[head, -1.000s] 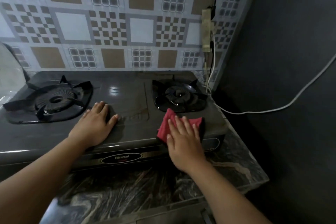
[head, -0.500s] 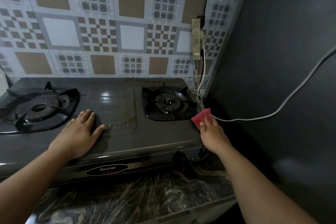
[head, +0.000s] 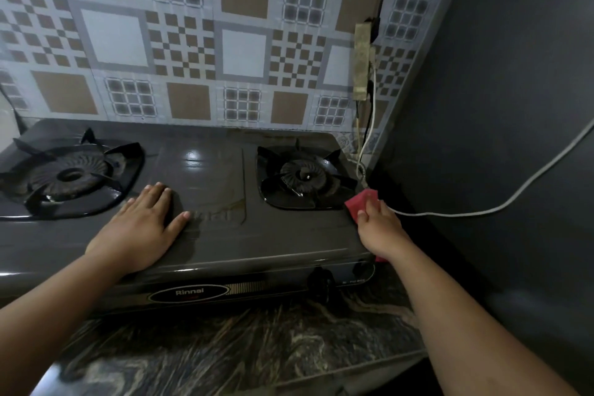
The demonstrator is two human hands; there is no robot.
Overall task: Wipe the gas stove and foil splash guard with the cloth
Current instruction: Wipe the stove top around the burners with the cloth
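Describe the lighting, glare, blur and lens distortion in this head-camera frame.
Head view: dim overall; the right-hand wall is nearly featureless dark. Bright glare patches sit on the stove top between the burners. Wide-angle distortion bows the tiled splash guard. The guard's grid tiles look soft, while the left hand and the right hand holding the red cloth are fairly sharp.

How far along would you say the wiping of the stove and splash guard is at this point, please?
Done: the stove top's middle looks glossy, though brownish streaks remain near its centre seam. In hand: the right hand presses the red cloth against the stove's right edge, beside the right burner, while the left hand rests flat on top. Left: the patterned splash guard and the left burner area show no wiping under way.
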